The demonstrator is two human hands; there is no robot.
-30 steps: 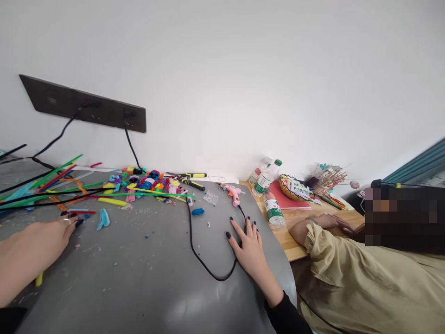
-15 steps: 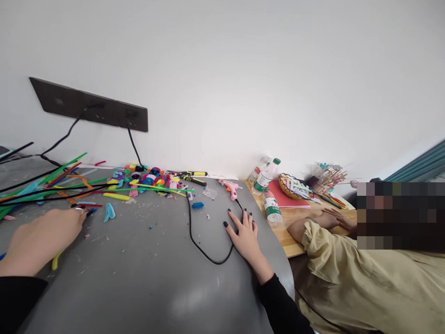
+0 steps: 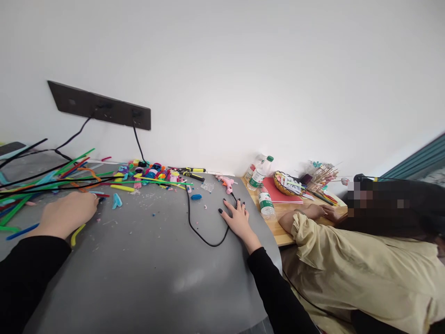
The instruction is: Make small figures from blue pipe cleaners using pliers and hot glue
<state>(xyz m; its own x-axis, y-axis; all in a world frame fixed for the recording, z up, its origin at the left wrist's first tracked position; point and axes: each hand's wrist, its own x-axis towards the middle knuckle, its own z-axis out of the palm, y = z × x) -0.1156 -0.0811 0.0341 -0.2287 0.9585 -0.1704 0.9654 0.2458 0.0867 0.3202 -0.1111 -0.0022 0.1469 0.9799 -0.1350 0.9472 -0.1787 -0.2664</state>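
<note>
My right hand (image 3: pixel 239 221) lies flat on the grey table (image 3: pixel 146 273), fingers spread, across the black cord of a pink glue gun (image 3: pixel 228 183). The glue gun rests on its side just beyond my fingertips. My left hand (image 3: pixel 69 211) is low over the table's left side, back upward; its fingers are mostly hidden, so any hold is unclear. Around it lie long coloured pipe cleaners (image 3: pixel 26 211), a yellow bent piece (image 3: pixel 77 235) and a light blue folded piece (image 3: pixel 117 201). A heap of colourful fuzzy pieces (image 3: pixel 153 174) sits by the wall.
Black-and-yellow pliers (image 3: pixel 193 176) and a small blue bundle (image 3: pixel 196 197) lie mid-table. Cords run from the wall socket panel (image 3: pixel 104 105). On the wooden table (image 3: pixel 283 237) at right are plastic bottles (image 3: pixel 266 204) and a basket (image 3: pixel 289 184). A person in a khaki shirt (image 3: pixel 354 255) leans there.
The view has shifted slightly. My left hand has moved a little to the right and its fingers show less. My right hand stays spread on the glue gun's cord.
</note>
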